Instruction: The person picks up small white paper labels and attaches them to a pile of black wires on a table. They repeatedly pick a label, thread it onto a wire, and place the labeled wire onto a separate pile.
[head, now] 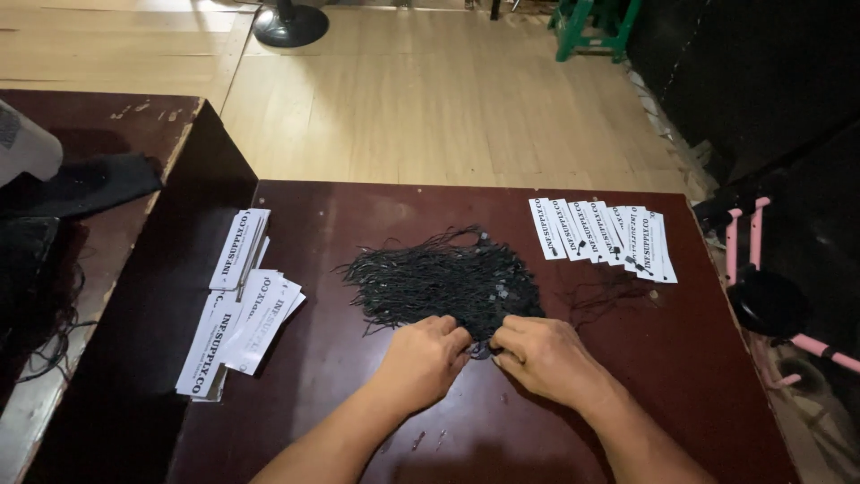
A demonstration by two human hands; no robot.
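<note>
A tangled pile of thin black strings (pixel 439 280) with small clear fasteners lies in the middle of a dark red-brown table (pixel 358 394). My left hand (pixel 421 358) and my right hand (pixel 542 354) rest side by side at the pile's near edge, fingers curled and pinching into the strings. To the left lies a loose stack of white paper tags (pixel 237 305) with black print. A fanned row of white tags (pixel 605 235) with strings attached lies at the far right of the table.
A darker raised counter (pixel 98 224) adjoins the table on the left, with black cloth and cables on it. Beyond the table is pale wood floor with a round black stand base (pixel 291 24). A pink-framed stool (pixel 770 296) stands at the right, a green stool farther back.
</note>
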